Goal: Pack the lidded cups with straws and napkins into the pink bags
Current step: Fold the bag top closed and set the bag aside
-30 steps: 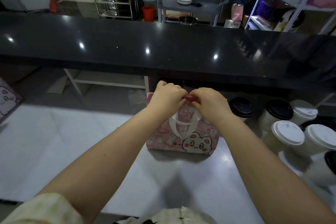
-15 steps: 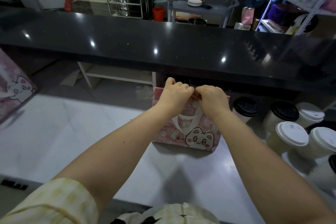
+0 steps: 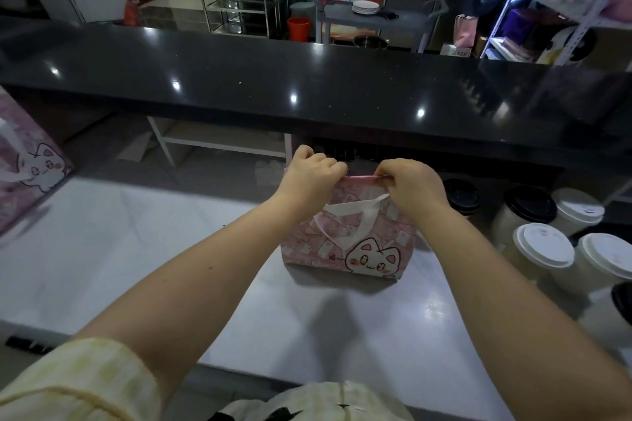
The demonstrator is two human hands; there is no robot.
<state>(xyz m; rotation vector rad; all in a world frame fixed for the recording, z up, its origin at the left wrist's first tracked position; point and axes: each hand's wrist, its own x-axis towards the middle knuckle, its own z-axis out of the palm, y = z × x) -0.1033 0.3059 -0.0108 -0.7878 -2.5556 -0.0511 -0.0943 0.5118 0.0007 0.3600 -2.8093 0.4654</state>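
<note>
Head cam: left hand (image 3: 309,178) & right hand (image 3: 412,184), fingers curled, both pinch top rim of pink bag (image 3: 349,243) standing mid white counter (image 3: 136,249). 2nd pink bag (image 3: 27,161) at left edge. Lidded cups (image 3: 543,244) right of 1st bag: prob. 6, 3 white-lidded, 3 black.

We see a glossy black counter (image 3: 307,85) running across, above the white worktop (image 3: 136,249). Beyond it we make out a red bucket (image 3: 298,28), a grey cart (image 3: 403,19) carrying stacked white plates (image 3: 366,6), a steel rack (image 3: 239,0) and white shelving (image 3: 561,8) at right.
</note>
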